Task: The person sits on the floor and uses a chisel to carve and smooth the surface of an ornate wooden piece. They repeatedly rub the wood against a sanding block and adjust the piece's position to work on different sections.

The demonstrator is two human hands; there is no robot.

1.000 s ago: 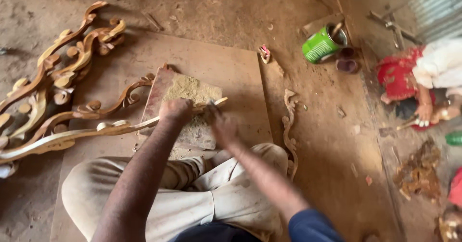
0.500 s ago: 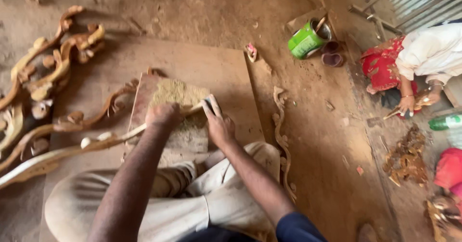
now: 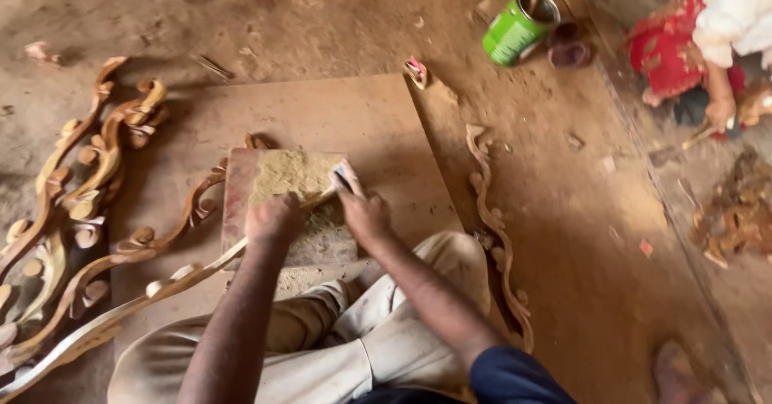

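Both hands, left hand [image 3: 272, 217] and right hand [image 3: 363, 211], press carved strip [image 3: 185, 274] onto block [image 3: 293, 203].

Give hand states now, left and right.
Left hand: closed on the carved wooden strip.
Right hand: closed on a small flat tool.

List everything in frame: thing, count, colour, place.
wooden block: 1, reddish-brown, on the board, under both hands
yellow paste: 1 patch, on the block's top
long carved strip: 1, pale wood, runs from lower left to the block
carved scroll pieces: several, tan and brown, left on the floor
carved strip: 1, brown, right of the board
green can: 1, top centre-right
other person: 1, red and white clothing, top right
left hand: on the block
right hand: holds a small flat tool
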